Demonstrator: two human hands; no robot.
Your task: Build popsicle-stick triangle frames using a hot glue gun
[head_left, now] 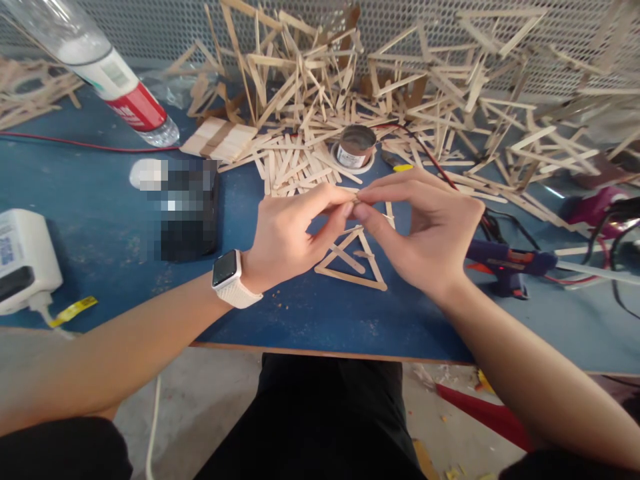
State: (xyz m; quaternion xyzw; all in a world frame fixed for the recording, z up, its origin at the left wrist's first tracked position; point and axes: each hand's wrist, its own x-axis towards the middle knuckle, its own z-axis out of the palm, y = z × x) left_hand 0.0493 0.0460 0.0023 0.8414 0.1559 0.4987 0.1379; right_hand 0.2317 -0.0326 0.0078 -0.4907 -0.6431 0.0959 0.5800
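My left hand (pixel 295 223) and my right hand (pixel 430 227) meet above the table, thumbs and fingers pinched together. Between their fingertips is a small piece of craft stick (pixel 356 199), mostly covered by the fingers. Just below, a triangle of craft sticks (pixel 350 278) lies flat on the blue table, with a loose stick (pixel 347 259) and a short broken piece (pixel 363 254) inside it. More sticks show partly behind my hands. A blue glue gun (pixel 510 260) rests to the right of my right wrist.
Behind my hands are a heap of loose craft sticks (pixel 295 163), stick frames (pixel 290 60) and a small tin (pixel 357 147). At left stand a water bottle (pixel 133 100), a black object (pixel 193 230), a bundle of sticks (pixel 220 139) and a white power adapter (pixel 27 260). Cables cross the right side.
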